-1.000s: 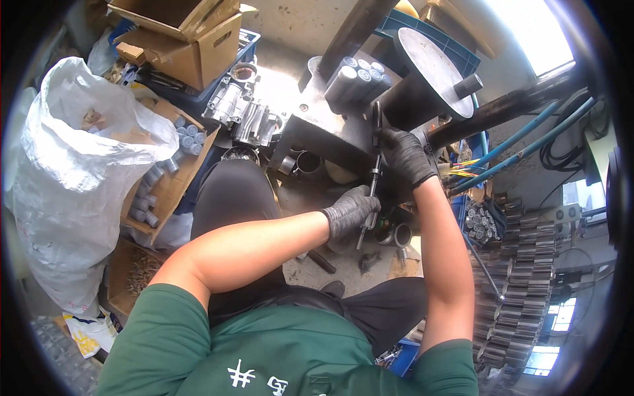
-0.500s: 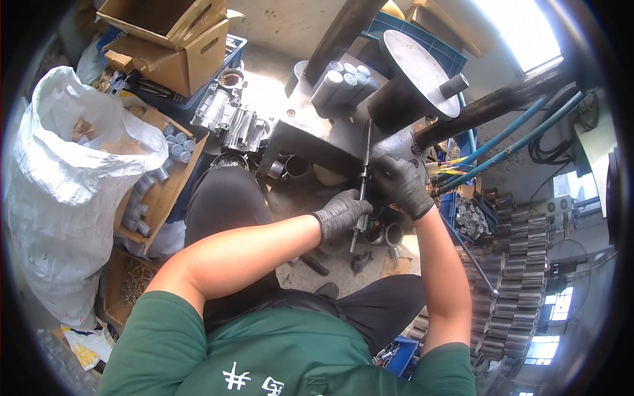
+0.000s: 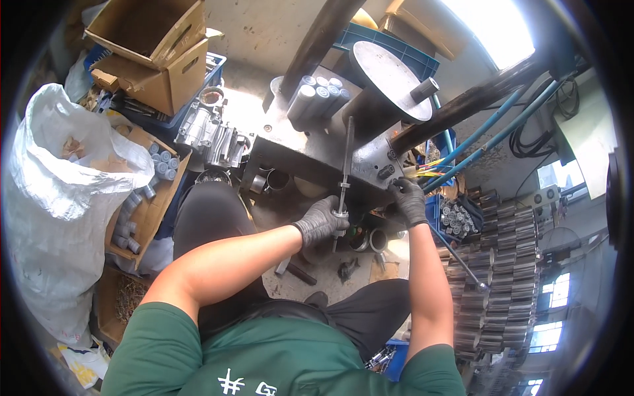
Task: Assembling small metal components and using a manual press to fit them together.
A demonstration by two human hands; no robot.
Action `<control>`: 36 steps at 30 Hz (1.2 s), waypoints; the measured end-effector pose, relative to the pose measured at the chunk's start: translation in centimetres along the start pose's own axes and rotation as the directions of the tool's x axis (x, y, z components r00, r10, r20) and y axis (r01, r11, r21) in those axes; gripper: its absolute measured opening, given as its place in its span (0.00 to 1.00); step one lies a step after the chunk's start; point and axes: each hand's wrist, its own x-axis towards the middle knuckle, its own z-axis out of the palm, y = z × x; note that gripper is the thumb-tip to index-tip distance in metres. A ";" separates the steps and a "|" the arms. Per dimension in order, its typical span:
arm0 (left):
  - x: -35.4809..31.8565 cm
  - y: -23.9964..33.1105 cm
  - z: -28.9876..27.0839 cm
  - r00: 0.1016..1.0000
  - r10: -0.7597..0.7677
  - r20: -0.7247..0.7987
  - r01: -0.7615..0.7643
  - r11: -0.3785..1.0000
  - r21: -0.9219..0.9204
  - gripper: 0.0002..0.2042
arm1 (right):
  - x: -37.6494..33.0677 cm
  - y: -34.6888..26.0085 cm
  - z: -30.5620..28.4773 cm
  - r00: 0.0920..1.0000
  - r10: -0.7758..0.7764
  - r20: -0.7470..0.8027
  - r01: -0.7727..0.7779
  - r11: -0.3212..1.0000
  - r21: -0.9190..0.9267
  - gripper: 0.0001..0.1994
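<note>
My left hand (image 3: 321,221), in a dark grey glove, is closed around the lower part of a long thin metal rod (image 3: 347,155) with collars along it. The rod stands nearly upright in the view, its upper end overlapping the steel block (image 3: 297,148) in front of me. My gloved right hand (image 3: 408,203) is apart from the rod, at the block's right corner, with fingers bent together; anything between them is hidden. Just beyond its fingertips a small dark cylinder (image 3: 386,171) sits on the block. Several grey capped cylinders (image 3: 317,99) stand farther back beside a large round plate (image 3: 389,79) with a stub shaft.
At left are a white woven sack (image 3: 72,218), a cardboard tray (image 3: 155,224) of grey cylinders, and stacked cardboard boxes (image 3: 148,39). Metal castings (image 3: 214,132) lie left of the block. Blue hoses (image 3: 489,135) and stacked metal cylinders (image 3: 502,277) are on the right.
My right hand has left the rod and moved right to the block's corner. My left hand keeps the rod and sits slightly lower. The whole view has shifted a little.
</note>
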 end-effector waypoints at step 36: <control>-6.4 5.6 2.4 0.880 0.474 0.031 -0.475 0.876 0.087 0.50 | -14.0 -12.6 2.6 0.847 -0.073 0.526 -0.467 -0.575 0.672 0.27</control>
